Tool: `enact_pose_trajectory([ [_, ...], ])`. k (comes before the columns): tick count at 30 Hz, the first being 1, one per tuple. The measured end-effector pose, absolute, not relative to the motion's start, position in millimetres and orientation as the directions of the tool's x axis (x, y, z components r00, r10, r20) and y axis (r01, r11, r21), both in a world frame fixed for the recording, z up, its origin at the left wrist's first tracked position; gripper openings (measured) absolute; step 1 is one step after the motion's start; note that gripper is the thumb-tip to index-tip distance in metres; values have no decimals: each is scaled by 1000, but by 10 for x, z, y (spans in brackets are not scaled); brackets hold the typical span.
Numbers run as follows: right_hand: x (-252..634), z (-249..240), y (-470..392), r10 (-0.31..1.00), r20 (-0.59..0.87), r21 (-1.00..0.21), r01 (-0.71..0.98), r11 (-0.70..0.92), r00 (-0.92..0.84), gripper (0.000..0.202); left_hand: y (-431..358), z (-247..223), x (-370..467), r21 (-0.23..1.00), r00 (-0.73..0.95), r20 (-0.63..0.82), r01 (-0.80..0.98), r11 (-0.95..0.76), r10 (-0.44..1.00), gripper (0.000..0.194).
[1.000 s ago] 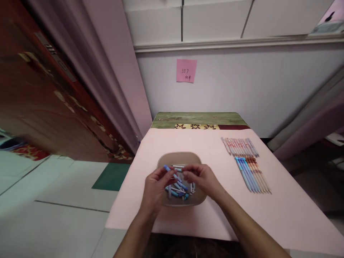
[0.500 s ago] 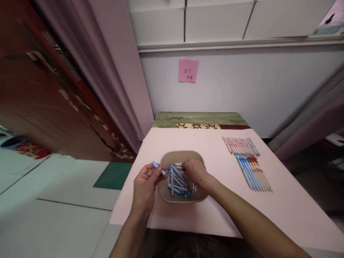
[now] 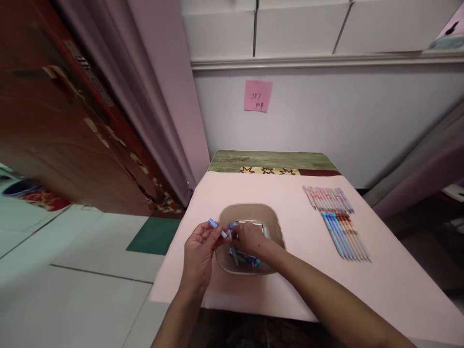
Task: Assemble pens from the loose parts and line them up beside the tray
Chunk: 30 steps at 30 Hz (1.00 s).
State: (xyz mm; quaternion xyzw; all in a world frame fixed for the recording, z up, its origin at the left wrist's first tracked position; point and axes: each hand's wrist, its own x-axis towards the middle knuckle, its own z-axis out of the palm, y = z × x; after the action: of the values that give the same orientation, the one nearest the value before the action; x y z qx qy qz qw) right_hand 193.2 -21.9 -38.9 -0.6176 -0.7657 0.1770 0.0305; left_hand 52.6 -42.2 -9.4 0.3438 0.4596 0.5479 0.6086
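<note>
A short blue pen cap [image 3: 218, 228] is pinched between the thumb and fingers of my left hand [image 3: 198, 253], just over the left rim of a beige plastic bin [image 3: 278, 227]. My right hand [image 3: 251, 239] reaches down into the bin with its fingers closed among the pen parts; what its fingertips grip is hidden. Below it lie blue, teal and white pen parts [image 3: 250, 260], partly covered by the hand.
To the right on the pink-covered table [image 3: 297, 290] lies a row of blue and brown-topped pens [image 3: 344, 237]. Behind it is a row of pale, reddish-patterned pens [image 3: 328, 199]. A pink note [image 3: 258, 95] is stuck on the wall.
My right hand has moved left inside the bin, closer to my left hand, and covers more of the pen parts. My left hand keeps its hold on the blue cap.
</note>
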Motion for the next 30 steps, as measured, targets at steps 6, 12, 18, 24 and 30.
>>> enact_pose_trajectory([
  [6, 2334, -304, -86, 981, -137, -295, 951, 95, -140, 28, -411, -111, 496, 921, -29, -192, -349, 170, 981, 37],
  [12, 2672, -199, -9, 992, -122, -172, 985, 14, -35, 26, -413, -120, 576, 913, 1, -197, -363, 184, 980, 33],
  [18, 2545, -384, -98, 979, -185, -97, 993, 68, -86, 25, -410, -97, 623, 915, -3, -170, -371, 156, 986, 31],
  [24, 2476, -500, -103, 973, -204, -72, 993, 98, -111, 25, -442, -101, 628, 914, 7, -166, -374, 157, 986, 31],
  [30, 2467, -524, -106, 975, -188, -70, 991, 110, -122, 28, -440, -35, 721, 846, 83, -258, -462, 266, 963, 27],
])
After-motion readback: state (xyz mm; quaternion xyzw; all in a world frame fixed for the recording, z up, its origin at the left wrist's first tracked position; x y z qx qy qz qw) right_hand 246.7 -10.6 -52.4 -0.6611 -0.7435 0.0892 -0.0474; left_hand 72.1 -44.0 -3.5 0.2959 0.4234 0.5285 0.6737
